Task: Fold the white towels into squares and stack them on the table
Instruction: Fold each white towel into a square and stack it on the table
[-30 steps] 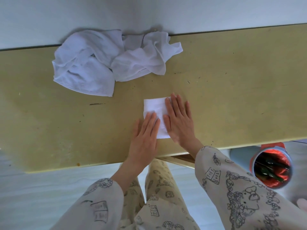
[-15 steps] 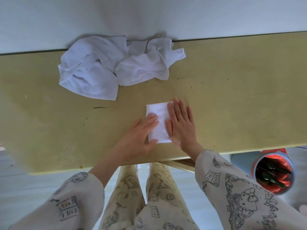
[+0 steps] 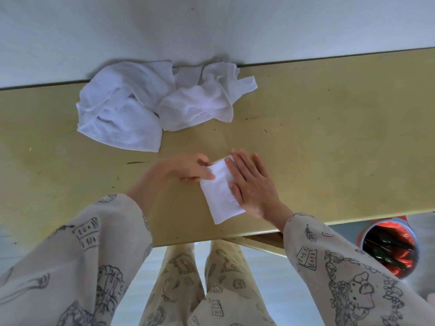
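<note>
While the right hand (image 3: 253, 184) presses flat on the folded towel (image 3: 221, 191) near the tabletop (image 3: 329, 142) edge, the left hand's fingers (image 3: 207, 175) pinch its left edge, so a careless tug could undo the fold.

I read soft, even daylight | faint shadow behind crumpled towels (image 3: 150, 104) | left hand (image 3: 186, 169) motion-blurred | wide-angle bend along table (image 3: 329, 137) edges | no glare
</note>
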